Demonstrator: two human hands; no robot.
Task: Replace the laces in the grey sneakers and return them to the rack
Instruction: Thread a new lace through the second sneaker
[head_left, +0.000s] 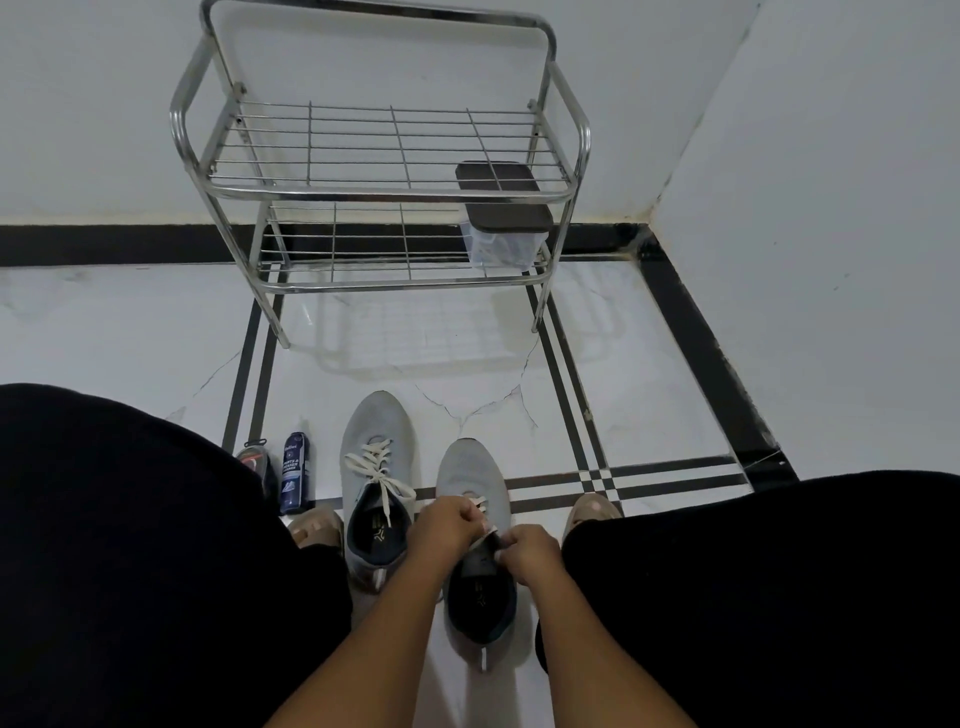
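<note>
Both hands (488, 538) pinching lace (480, 505), fingertips hidden

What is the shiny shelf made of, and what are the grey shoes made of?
The rack looks like polished metal, likely steel: its tubes and thin wires gleam silver. The grey sneakers look like soft knitted fabric, matte with a fine weave. Their cream laces look like flat woven cloth.

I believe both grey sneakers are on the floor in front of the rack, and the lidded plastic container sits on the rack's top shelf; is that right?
Not quite: the head view shows the lidded container on the rack's lower shelf, at its right end. Both grey sneakers are indeed on the floor in front of it.
</note>
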